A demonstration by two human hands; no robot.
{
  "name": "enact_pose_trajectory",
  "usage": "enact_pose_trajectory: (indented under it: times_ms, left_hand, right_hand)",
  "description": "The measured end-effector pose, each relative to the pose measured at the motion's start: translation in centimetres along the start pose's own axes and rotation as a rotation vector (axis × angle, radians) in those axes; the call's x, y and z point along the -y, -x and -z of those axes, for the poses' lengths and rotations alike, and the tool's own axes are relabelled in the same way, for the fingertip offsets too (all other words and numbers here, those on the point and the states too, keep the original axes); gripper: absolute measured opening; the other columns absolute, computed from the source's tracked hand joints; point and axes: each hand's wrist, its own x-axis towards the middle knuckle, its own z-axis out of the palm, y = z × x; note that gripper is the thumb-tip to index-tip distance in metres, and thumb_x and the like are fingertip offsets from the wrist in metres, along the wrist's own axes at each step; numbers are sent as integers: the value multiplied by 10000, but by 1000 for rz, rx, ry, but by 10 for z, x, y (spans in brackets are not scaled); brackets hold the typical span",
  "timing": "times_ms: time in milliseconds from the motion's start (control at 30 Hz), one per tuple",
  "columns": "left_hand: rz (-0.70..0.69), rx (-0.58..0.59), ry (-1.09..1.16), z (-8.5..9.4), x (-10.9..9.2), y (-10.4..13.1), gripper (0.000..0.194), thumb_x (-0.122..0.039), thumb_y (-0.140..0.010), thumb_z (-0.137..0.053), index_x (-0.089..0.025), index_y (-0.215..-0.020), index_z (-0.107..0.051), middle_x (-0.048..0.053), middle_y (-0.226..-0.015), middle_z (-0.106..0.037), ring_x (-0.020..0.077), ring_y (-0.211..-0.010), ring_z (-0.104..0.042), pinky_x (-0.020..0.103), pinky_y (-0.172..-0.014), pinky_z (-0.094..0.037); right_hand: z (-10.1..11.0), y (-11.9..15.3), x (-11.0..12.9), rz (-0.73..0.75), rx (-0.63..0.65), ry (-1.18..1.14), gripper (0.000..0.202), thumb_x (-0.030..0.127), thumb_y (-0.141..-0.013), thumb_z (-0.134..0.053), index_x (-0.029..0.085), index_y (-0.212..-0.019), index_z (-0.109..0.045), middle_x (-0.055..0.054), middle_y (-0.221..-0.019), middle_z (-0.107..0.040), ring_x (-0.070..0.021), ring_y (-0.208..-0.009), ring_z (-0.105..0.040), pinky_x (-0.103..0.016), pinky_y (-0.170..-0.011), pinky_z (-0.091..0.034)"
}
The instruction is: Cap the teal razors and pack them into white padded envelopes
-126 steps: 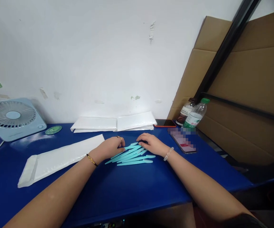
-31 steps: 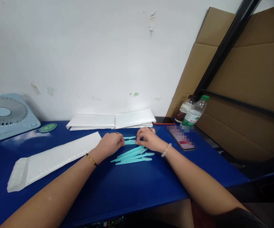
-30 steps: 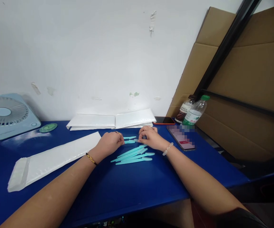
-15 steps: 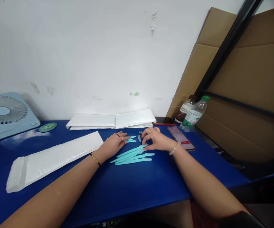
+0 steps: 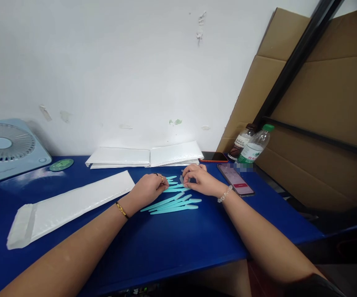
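Observation:
Several turquoise eyebrow razors [image 5: 174, 209] lie fanned out on the blue table, their heads to the right. Just beyond them, my left hand [image 5: 149, 187] has its fingers closed on the handle end of another eyebrow razor [image 5: 175, 189]. At that razor's head, the thumb and finger of my right hand [image 5: 200, 180] are pinched together on it. More turquoise razors [image 5: 172, 180] lie behind my left fingertips, partly hidden. Small clear pieces [image 5: 181, 178] rest beside my right fingers; they look like blade covers, mostly hidden.
A white padded envelope [image 5: 73, 208] lies at left, and stacked white envelopes [image 5: 119, 156] stand against the wall. A fan [image 5: 8, 148] and a green disc [image 5: 61, 165] are far left. A lit phone [image 5: 237, 181], a dark phone [image 5: 214, 157] and two bottles [image 5: 254, 149] are at right.
One razor has come away from the front group and now lies between my two hands. My left fingers have closed on its handle; my right hand has shifted slightly left.

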Motion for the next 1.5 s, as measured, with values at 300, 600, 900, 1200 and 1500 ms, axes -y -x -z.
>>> enact_pose_trajectory:
  times_ms: [300,600,900,1200,1500]
  left_hand:
    - [138,-89,-194,10,27,1,192,-227,-808,-481,-218,-841,-670,24,-871,-699,181,-758,-609,272,-646,-395]
    - [-105,-39,-63,-3,10,2,224,-384,-842,-546,-234,-951,-672,25,-991,-677,192,-919,-599,291,-784,-423]
    - [-121,-71,-150,-6,6,-4,205,-240,-878,-466,-189,-765,-630,25,-802,-664,158,-731,-594,268,-664,-392]
    - [73,-47,-200,14,23,3,219,-202,-819,-449,-190,-678,-615,28,-772,-679,156,-665,-584,262,-601,-366]
    - [94,-61,-59,13,18,6,222,-369,-802,-533,-218,-910,-654,31,-892,-668,184,-806,-602,274,-685,-417]
  right_hand:
    - [6,2,-18,-107,-92,77,98,321,-806,-654,231,-790,-692,-45,-1094,-581,-241,-1098,-482,-444,-945,-209]
    - [-6,0,1,139,8,109,73,230,-712,-693,181,-682,-648,-30,-938,-627,-209,-983,-523,-400,-913,-210]
    - [-7,-5,7,186,-81,171,57,141,-740,-595,174,-700,-619,-30,-917,-622,-191,-962,-525,-381,-901,-217]
    - [4,1,-22,29,-109,229,70,204,-775,-617,197,-735,-673,-45,-1021,-612,-224,-1027,-507,-422,-922,-209]
    - [-1,0,20,222,78,66,68,286,-795,-663,242,-776,-711,-34,-1066,-606,-225,-1085,-479,-395,-912,-247]
